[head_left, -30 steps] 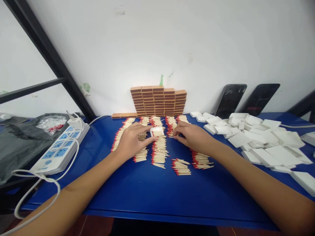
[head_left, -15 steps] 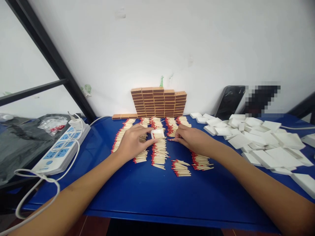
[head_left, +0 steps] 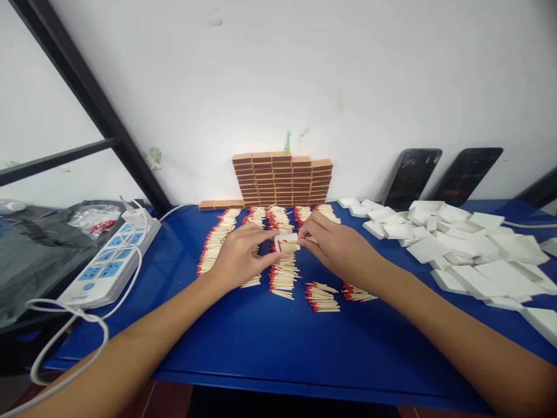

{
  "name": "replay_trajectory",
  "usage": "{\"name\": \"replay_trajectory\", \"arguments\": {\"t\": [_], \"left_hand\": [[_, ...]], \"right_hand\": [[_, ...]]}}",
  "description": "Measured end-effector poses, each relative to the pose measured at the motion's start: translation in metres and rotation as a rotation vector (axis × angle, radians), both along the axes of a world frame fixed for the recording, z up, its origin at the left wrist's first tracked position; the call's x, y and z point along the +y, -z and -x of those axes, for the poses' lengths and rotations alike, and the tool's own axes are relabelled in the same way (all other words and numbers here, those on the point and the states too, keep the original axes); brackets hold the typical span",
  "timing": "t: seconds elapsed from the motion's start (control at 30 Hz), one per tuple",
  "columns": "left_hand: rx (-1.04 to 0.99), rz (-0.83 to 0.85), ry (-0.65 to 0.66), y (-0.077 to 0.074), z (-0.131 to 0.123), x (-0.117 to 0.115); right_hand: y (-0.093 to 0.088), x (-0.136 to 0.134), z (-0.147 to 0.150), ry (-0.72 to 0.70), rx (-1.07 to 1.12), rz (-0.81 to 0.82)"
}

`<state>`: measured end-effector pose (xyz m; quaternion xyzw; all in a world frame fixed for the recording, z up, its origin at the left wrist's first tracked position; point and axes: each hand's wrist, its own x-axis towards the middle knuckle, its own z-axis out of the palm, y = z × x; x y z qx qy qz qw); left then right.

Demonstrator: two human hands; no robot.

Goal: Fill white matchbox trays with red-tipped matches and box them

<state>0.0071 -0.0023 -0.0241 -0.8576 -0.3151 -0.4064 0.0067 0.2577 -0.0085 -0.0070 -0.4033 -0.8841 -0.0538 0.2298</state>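
Between finger and thumb, my left hand [head_left: 243, 252] grips a small white matchbox tray [head_left: 287, 237], tilted, above the middle row of matches. Some matches [head_left: 288, 247] lie in the tray. My right hand [head_left: 328, 239] is closed in a pinch at the tray's right end, on matches whose ends reach into it. Its fingers hide how many it has. Below the hands, rows of red-headed matches [head_left: 284, 278] lie on the blue table [head_left: 270, 348]. A short pile of matches [head_left: 322, 299] sits nearer the front, and my right hand covers part of the rightmost row.
Brown matchboxes [head_left: 282, 180] are stacked against the wall, with a low line of boxes [head_left: 221, 204] to their left. White trays [head_left: 474, 244] are heaped at right, before two dark phones [head_left: 413, 177]. A power strip [head_left: 108, 258] with looping cables lies at left beside dark plastic [head_left: 47, 249].
My right hand has moved left from over the matches to the tray, bringing matches to it. The tray has tilted in my left hand and shifted slightly right.
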Motion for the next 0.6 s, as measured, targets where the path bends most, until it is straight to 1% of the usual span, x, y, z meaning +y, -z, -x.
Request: {"name": "replay_trajectory", "arguments": {"t": [0.1, 0.2, 0.33, 0.43, 0.6], "left_hand": [[-0.02, -0.036, 0.035, -0.001, -0.004, -0.003], [-0.013, -0.045, 0.05, -0.002, -0.005, -0.004], [-0.005, -0.03, 0.025, -0.003, 0.0, -0.001], [-0.007, -0.007, -0.022, -0.003, 0.004, 0.003], [-0.024, -0.009, -0.063, -0.003, 0.006, 0.007]], "right_hand": [[0.006, -0.004, 0.005, -0.043, -0.044, -0.083], [0.005, -0.004, 0.004, -0.065, -0.036, -0.067], [-0.004, 0.005, -0.008, -0.002, 0.038, 0.019], [-0.006, 0.017, -0.023, 0.053, 0.012, 0.125], [0.003, 0.031, -0.034, 0.003, -0.034, 0.322]]}}
